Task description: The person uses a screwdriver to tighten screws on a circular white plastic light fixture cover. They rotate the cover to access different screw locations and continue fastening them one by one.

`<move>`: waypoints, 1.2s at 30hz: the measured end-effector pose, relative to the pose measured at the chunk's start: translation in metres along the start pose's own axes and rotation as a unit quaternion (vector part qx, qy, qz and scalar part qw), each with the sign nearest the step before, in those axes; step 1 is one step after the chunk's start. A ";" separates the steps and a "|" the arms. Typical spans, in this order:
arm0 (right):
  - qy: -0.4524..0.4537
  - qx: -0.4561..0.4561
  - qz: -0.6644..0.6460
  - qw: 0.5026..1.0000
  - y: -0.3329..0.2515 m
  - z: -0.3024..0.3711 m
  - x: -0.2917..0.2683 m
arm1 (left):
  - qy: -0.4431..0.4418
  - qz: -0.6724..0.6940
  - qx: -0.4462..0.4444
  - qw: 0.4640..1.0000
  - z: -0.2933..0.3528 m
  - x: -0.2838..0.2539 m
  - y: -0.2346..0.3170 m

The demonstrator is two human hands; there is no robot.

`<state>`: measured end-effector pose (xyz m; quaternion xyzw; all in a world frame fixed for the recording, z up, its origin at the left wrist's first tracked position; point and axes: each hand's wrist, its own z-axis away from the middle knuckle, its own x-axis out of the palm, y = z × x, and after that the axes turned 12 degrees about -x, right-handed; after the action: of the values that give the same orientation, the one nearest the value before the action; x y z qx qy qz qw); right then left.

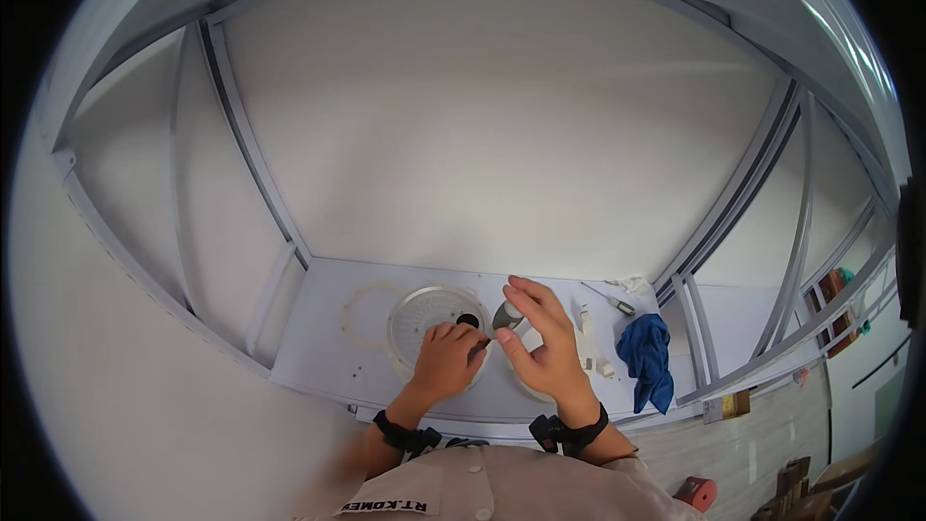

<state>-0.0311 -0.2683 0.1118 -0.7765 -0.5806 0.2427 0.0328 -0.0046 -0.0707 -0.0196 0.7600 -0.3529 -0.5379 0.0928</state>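
White table (323, 338) under everything; on it, left of centre, the pale ribbed disc (413, 315), lying flat. Looks stiff and light for its width, probably smooth-faced; best hold likely the rim, both sides. Left hand (446, 363) over its lower right part, fingers curled, fingertips on or just above it; too small to tell what, if anything, they pinch. Right hand (550, 342) beyond the disc's right edge, thumb and fingers part open with the grey-and-black handle (507, 315) between them; firmness of hold cannot be told. Handle tilted, its narrow end towards the left fingertips; seems rigid, light, easily held round its thick end. Smallest: black round piece (468, 320) on the disc, just beyond the left fingers, apparently hard.
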 end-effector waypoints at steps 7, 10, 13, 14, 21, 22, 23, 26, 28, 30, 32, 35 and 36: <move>-0.005 0.044 -0.018 0.999 0.006 0.011 -0.002 | -0.001 0.001 -0.001 1.000 -0.001 -0.001 0.002; 0.018 0.035 -0.073 0.997 0.003 0.005 0.003 | -0.002 0.010 -0.012 1.000 -0.002 -0.002 0.002; 0.013 0.005 -0.056 0.998 0.001 0.003 0.004 | 0.011 0.003 -0.008 1.000 -0.001 -0.001 0.004; 0.014 -0.008 -0.040 0.999 -0.001 0.001 0.004 | 0.018 -0.002 -0.004 1.000 -0.001 -0.001 0.004; 0.010 0.047 0.004 0.999 0.006 0.018 -0.001 | 0.023 0.005 -0.002 1.000 -0.001 -0.001 0.006; 0.016 0.040 -0.008 0.999 0.006 0.016 -0.001 | 0.021 0.007 -0.005 1.000 -0.001 -0.001 0.006; 0.022 0.033 -0.019 0.999 0.006 0.014 0.001 | 0.018 0.010 -0.009 1.000 -0.001 -0.001 0.006; 0.021 0.022 -0.030 0.999 0.006 0.014 0.001 | 0.016 0.020 -0.013 1.000 -0.001 0.000 0.004; 0.012 0.002 -0.023 1.000 0.006 0.013 0.001 | 0.012 0.018 -0.017 1.000 -0.002 -0.001 0.004; 0.000 -0.035 -0.005 0.999 0.005 0.009 -0.001 | 0.006 0.017 -0.022 1.000 -0.002 -0.001 0.004; -0.001 -0.023 0.021 1.000 0.005 0.012 -0.003 | -0.002 0.018 -0.026 1.000 -0.001 -0.001 0.004; -0.022 0.032 0.006 0.999 0.008 0.020 -0.005 | -0.007 0.002 -0.016 1.000 0.000 0.000 0.003; -0.031 0.056 -0.008 0.998 0.008 0.021 -0.006 | -0.008 0.000 -0.017 1.000 0.000 0.000 0.002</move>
<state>-0.0336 -0.2811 0.0926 -0.7609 -0.5729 0.2988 0.0599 -0.0058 -0.0723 -0.0182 0.7540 -0.3445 -0.5496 0.1033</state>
